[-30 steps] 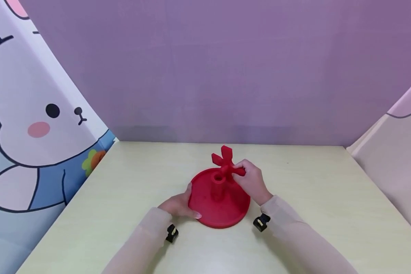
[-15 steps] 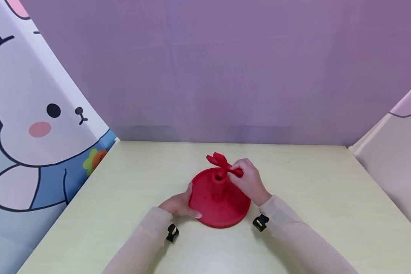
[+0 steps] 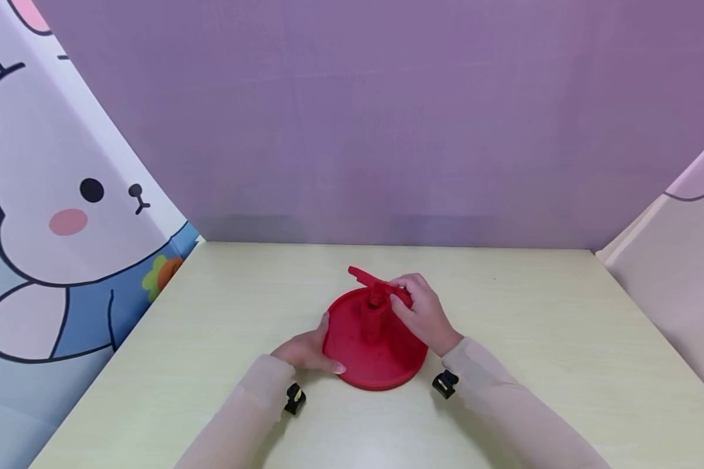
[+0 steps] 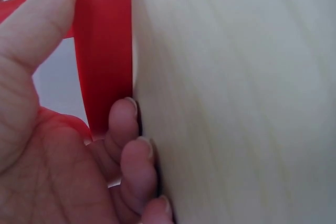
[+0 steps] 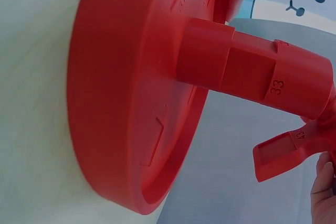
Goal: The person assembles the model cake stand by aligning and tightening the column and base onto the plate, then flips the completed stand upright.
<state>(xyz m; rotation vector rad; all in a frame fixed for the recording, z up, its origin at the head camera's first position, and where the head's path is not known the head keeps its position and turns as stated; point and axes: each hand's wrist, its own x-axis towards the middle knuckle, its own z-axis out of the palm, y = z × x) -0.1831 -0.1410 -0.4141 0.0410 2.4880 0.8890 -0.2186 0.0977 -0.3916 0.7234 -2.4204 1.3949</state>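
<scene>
The red bladed piece [image 3: 364,276] has tipped flatter above the red base [image 3: 381,368], toward twelve o'clock; the right hand [image 3: 425,314] pinches it at two, the left hand [image 3: 308,352] curls around the base's rim at nine.

In the head view, the right grip [image 3: 425,312] covers 1 end of the red bladed piece [image 3: 364,276], so its blades cannot be counted; whether it touches the red post [image 3: 373,324] is unclear. Both sleeves [image 3: 234,417] run past the bottom edge. In the left wrist view, the red disc [image 3: 375,374] is cut off at the top, the left grip [image 3: 308,350] at the left, and the counter [image 4: 236,103] is blurred. The right wrist view's right edge crops the bladed piece; small marks on the disc are illegible.
</scene>
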